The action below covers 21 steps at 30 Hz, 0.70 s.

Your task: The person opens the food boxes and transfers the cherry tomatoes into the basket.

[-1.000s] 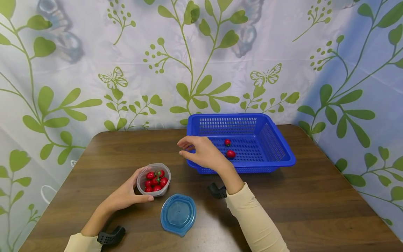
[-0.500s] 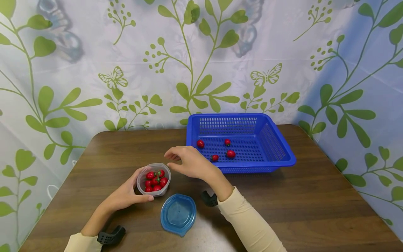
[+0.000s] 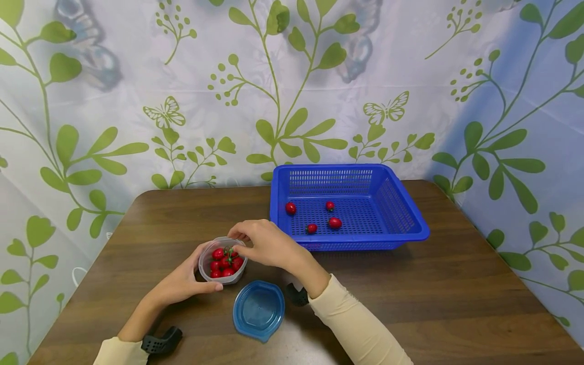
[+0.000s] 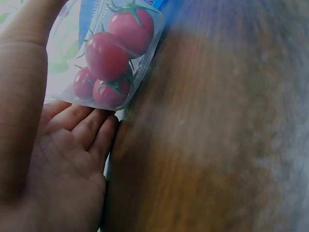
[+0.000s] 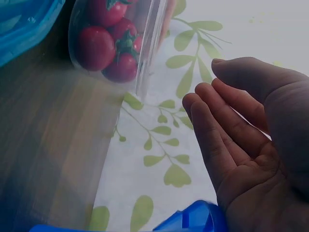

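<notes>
My left hand (image 3: 184,279) holds a clear plastic container (image 3: 203,261), its thumb along the near side and its fingers around the left. Several red cherry tomatoes (image 3: 218,254) with green stems fill the container. Over its right rim hovers my right hand (image 3: 264,243), fingers loosely bent with nothing between them. The right wrist view shows a gap between those fingertips (image 5: 205,89) and the container wall. In the left wrist view, the left fingers (image 4: 79,121) touch the container's base edge.
A blue plastic basket (image 3: 360,238) stands at the back right of the wooden table (image 3: 438,299). Several loose cherry tomatoes (image 3: 335,223) lie on its floor. In front of the container sits a blue lid (image 3: 258,309). A patterned curtain (image 3: 292,91) hangs behind.
From over the basket's left edge, my right hand has moved left and toward me to the container. Two more tomatoes now show in the basket. My left hand has stayed still.
</notes>
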### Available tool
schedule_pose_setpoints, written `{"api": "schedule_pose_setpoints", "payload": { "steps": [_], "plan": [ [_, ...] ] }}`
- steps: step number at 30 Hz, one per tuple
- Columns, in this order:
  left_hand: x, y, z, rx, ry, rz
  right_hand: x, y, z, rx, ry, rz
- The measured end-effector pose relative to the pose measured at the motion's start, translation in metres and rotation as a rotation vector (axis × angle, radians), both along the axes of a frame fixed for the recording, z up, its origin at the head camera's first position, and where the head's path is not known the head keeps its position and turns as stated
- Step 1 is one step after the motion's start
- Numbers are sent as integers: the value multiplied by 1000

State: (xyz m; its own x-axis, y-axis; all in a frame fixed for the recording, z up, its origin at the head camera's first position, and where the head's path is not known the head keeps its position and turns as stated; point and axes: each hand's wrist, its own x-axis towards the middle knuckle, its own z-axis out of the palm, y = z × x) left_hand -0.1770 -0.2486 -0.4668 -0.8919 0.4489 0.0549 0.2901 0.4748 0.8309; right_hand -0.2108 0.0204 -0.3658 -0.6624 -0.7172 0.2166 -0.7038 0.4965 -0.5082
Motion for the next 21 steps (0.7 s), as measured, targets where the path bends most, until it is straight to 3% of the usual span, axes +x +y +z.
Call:
{"api": "schedule_pose_setpoints", "payload": {
  "steps": [21],
  "plan": [
    [1,-1,0,35,-21,-18,10,-27,-18,105,55,50]
  ]
}}
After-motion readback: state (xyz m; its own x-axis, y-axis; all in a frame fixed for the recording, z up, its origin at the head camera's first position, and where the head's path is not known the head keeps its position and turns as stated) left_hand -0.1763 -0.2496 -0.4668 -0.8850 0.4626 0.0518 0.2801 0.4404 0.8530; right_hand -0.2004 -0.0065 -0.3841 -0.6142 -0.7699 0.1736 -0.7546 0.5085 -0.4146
